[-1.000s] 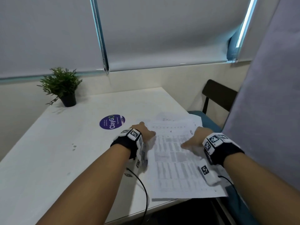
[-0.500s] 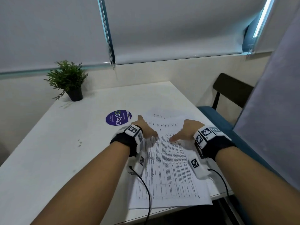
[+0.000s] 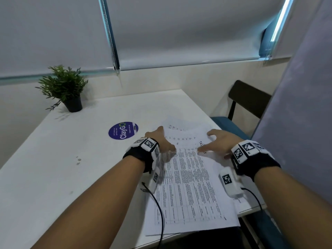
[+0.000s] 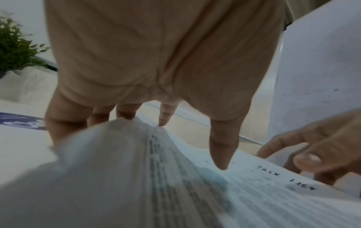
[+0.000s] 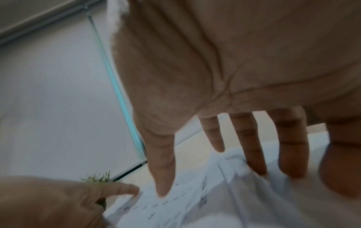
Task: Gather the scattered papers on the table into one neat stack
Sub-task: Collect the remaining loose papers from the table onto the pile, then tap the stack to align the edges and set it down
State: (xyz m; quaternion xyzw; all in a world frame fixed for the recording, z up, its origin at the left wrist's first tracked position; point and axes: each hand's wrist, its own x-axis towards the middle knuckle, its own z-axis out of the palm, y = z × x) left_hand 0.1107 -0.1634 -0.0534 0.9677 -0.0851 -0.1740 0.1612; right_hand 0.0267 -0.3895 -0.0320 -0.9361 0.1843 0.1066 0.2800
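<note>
Potted plant (image 3: 63, 88): stands at the upper left of the head view, on the far corner of the white table (image 3: 53, 159), well apart from the work.
Round sticker (image 3: 123, 130): purple, stuck flat on the table left of centre, just beside the papers' far left corner.
Left hand (image 3: 160, 141): fingers straight and spread, tips on the left margin of the papers; the left wrist view shows the sheet humped up beneath the palm. It clasps nothing.
Papers (image 3: 188, 178): printed sheets overlapped in a rough pile at centre-right of the frame, near edge hanging past the table's front, a second sheet fanned out beyond the top one at the far end.
Right hand (image 3: 218, 141): also spread flat, fingertips pressing the pile's upper right corner, nothing pinched.
Chair (image 3: 246, 99): dark back and blue seat, at the right of the frame behind the table.
Step in hand: squaring up, by the look of it; both palms bracket the pile from either side.
Next move: likely calls for nudging the fanned far sheet back into line and drawing the pile in from the table edge.
Against the frame half a second back: the hands sit wider apart on the pile, the right one nearer its right corner.
</note>
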